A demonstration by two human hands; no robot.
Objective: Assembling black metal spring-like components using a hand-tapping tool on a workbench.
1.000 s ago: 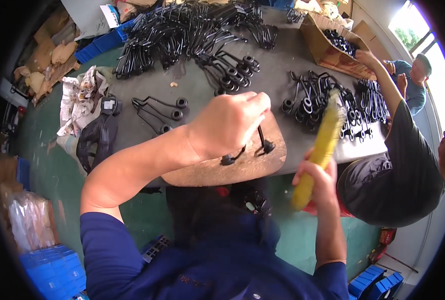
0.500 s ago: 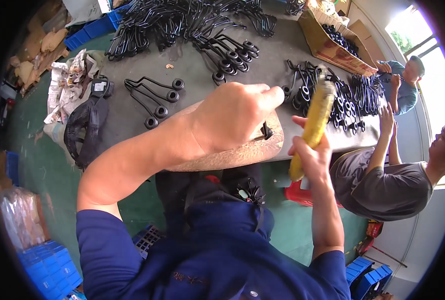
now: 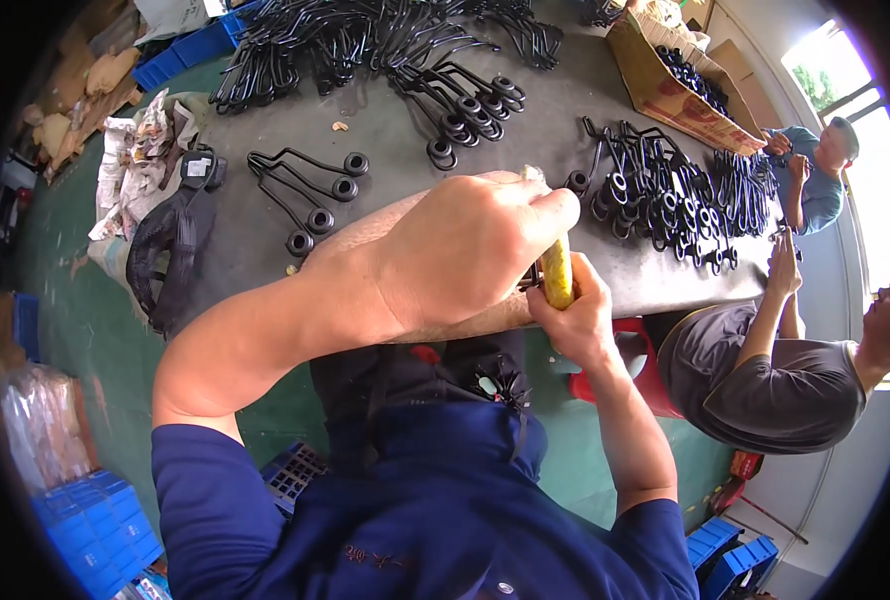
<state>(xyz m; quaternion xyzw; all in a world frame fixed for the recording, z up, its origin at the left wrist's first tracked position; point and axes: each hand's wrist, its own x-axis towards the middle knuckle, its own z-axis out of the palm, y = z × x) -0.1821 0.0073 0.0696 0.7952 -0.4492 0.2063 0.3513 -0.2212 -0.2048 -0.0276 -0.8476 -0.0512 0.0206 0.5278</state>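
Note:
My left hand point(image 3: 470, 245) is closed in a fist above a rounded wooden board point(image 3: 475, 322) at the table's near edge. What lies inside its fingers is hidden. A small dark part point(image 3: 529, 276) shows beneath the fist, over the board. My right hand point(image 3: 580, 315) grips a worn yellow stick-like tool point(image 3: 558, 278). The tool stands tilted close against the left hand's fingers, its frayed pale end showing just beyond them. Left of the board, several black bent rods with rubber rings point(image 3: 333, 190) lie on the table.
Black rods are heaped at the back point(image 3: 315, 45) and on the right point(image 3: 655, 190) of the grey table point(image 3: 365, 125). A cardboard box point(image 3: 665, 85) of dark parts stands back right. A black bag point(image 3: 175, 240) lies at the left edge. Two people work at the right.
My right hand has swung the yellow tool leftward, from apart to beside my left fist. My left hand stays closed over the board. The nearer person's hands have lowered slightly.

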